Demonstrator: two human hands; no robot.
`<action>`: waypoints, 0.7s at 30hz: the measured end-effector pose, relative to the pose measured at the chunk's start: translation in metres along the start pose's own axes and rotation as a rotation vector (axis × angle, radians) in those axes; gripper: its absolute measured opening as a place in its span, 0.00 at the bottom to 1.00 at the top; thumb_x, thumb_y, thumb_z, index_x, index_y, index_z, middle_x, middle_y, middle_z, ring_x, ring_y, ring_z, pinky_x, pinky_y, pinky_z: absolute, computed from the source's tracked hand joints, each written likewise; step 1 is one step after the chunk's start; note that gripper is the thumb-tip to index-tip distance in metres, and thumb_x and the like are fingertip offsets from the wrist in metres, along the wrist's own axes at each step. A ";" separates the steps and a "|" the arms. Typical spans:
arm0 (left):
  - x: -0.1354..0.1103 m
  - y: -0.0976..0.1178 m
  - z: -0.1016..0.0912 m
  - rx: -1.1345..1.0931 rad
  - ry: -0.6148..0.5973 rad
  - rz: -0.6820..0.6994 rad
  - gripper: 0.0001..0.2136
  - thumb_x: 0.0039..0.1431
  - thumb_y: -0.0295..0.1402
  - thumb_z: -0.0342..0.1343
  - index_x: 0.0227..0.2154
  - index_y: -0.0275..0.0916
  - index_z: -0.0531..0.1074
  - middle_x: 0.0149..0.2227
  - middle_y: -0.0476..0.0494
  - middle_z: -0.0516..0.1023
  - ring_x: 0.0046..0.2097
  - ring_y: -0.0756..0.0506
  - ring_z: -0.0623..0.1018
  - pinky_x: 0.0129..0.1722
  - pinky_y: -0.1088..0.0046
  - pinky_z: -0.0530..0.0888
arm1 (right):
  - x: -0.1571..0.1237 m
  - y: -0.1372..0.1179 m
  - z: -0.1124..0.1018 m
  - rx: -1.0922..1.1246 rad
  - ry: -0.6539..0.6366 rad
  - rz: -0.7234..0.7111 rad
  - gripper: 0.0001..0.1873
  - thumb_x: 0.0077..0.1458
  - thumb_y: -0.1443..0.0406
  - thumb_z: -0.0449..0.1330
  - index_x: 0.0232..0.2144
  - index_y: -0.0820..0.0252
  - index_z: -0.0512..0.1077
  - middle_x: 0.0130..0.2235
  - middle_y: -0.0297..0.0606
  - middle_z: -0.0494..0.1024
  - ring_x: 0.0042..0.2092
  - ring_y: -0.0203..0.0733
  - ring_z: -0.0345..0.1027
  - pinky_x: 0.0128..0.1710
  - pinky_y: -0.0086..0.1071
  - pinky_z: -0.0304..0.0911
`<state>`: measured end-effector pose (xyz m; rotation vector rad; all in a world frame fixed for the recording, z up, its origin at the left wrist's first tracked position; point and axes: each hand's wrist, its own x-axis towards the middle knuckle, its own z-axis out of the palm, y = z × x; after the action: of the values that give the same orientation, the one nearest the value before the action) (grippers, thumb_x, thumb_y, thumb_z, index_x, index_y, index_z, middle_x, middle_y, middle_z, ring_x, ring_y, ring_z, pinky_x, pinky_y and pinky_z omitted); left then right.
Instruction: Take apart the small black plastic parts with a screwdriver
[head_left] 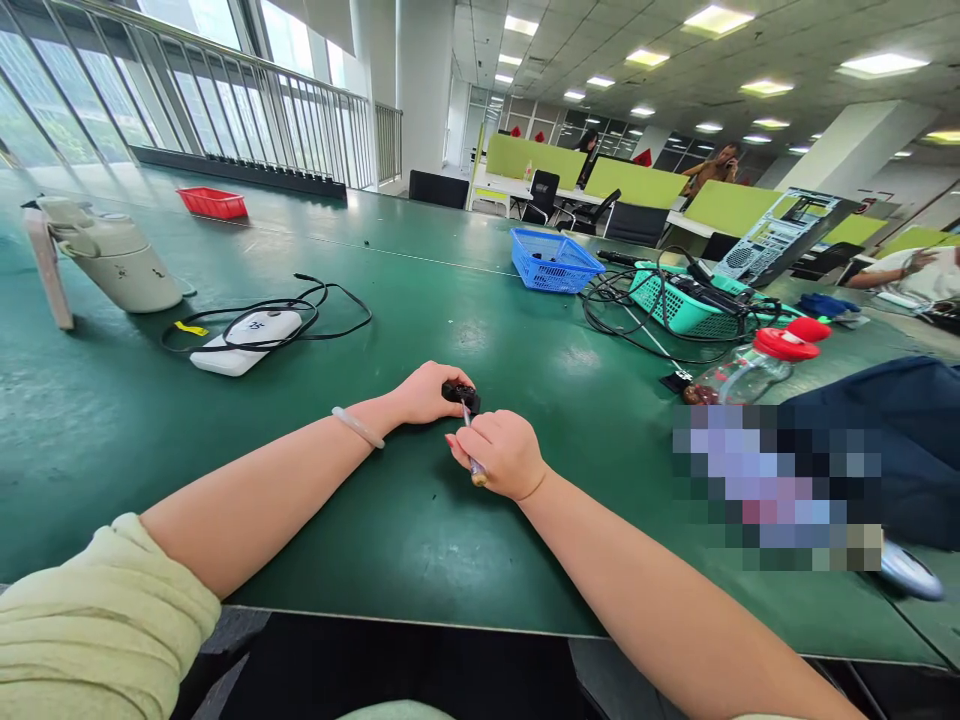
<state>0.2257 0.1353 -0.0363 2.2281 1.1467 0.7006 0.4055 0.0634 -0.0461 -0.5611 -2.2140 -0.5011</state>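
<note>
My left hand (pixel 426 393) rests on the green table (pixel 450 545) with its fingers closed round a small black plastic part (pixel 460 394). What kind of part it is, I cannot make out. A slim screwdriver (pixel 477 470) with a shiny handle and a gold-coloured end is gripped in my right hand (pixel 504 452). Its shaft points up and away from me, and the tip meets the black part or lies very close to it. My fingers hide much of both things.
On the left stand a white bottle (pixel 124 255), a white box with a black cable (pixel 247 340) and a red tray (pixel 214 203). To the right are a blue basket (pixel 555 262), a green basket of cables (pixel 679 300), a red-lidded jar (pixel 750 370) and dark cloth (pixel 892 440).
</note>
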 end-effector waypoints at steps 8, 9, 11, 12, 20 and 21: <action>0.001 -0.002 0.001 0.010 0.011 -0.021 0.15 0.46 0.33 0.66 0.40 0.38 0.81 0.39 0.44 0.85 0.40 0.43 0.80 0.46 0.66 0.75 | 0.000 -0.004 0.002 -0.097 0.014 -0.061 0.23 0.70 0.62 0.53 0.21 0.57 0.70 0.21 0.32 0.62 0.25 0.36 0.52 0.27 0.35 0.45; 0.001 -0.002 0.001 0.003 0.011 -0.027 0.15 0.47 0.33 0.66 0.40 0.37 0.81 0.39 0.43 0.85 0.40 0.43 0.80 0.46 0.66 0.75 | 0.001 -0.005 0.003 -0.093 0.015 -0.069 0.23 0.70 0.62 0.53 0.21 0.57 0.70 0.21 0.32 0.62 0.25 0.36 0.52 0.27 0.35 0.45; 0.002 -0.002 0.001 -0.014 0.013 -0.036 0.15 0.46 0.33 0.66 0.40 0.38 0.81 0.39 0.44 0.85 0.40 0.43 0.81 0.46 0.66 0.76 | 0.002 -0.004 0.003 -0.069 -0.014 -0.066 0.23 0.70 0.61 0.53 0.21 0.57 0.70 0.21 0.32 0.62 0.26 0.36 0.53 0.27 0.35 0.44; 0.002 -0.002 0.001 -0.020 0.016 -0.037 0.15 0.46 0.33 0.66 0.40 0.38 0.81 0.39 0.44 0.85 0.40 0.43 0.81 0.46 0.66 0.76 | 0.002 -0.003 0.004 -0.064 -0.034 -0.054 0.22 0.70 0.61 0.54 0.22 0.57 0.70 0.21 0.32 0.61 0.26 0.36 0.53 0.27 0.35 0.44; -0.001 -0.001 0.000 0.014 -0.003 -0.035 0.17 0.47 0.36 0.68 0.42 0.40 0.81 0.42 0.43 0.85 0.45 0.41 0.81 0.50 0.64 0.75 | -0.004 0.025 -0.007 0.010 0.063 0.282 0.23 0.70 0.60 0.51 0.21 0.56 0.68 0.20 0.31 0.63 0.23 0.35 0.54 0.26 0.31 0.52; -0.002 -0.002 0.000 0.016 -0.005 -0.033 0.17 0.47 0.36 0.68 0.42 0.40 0.81 0.42 0.43 0.85 0.45 0.41 0.81 0.49 0.65 0.75 | -0.005 0.026 -0.010 0.102 0.078 0.319 0.23 0.70 0.59 0.50 0.22 0.56 0.69 0.20 0.31 0.65 0.23 0.35 0.56 0.26 0.30 0.53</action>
<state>0.2236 0.1347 -0.0375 2.2173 1.1880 0.6738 0.4282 0.0783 -0.0390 -0.8080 -2.0133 -0.2376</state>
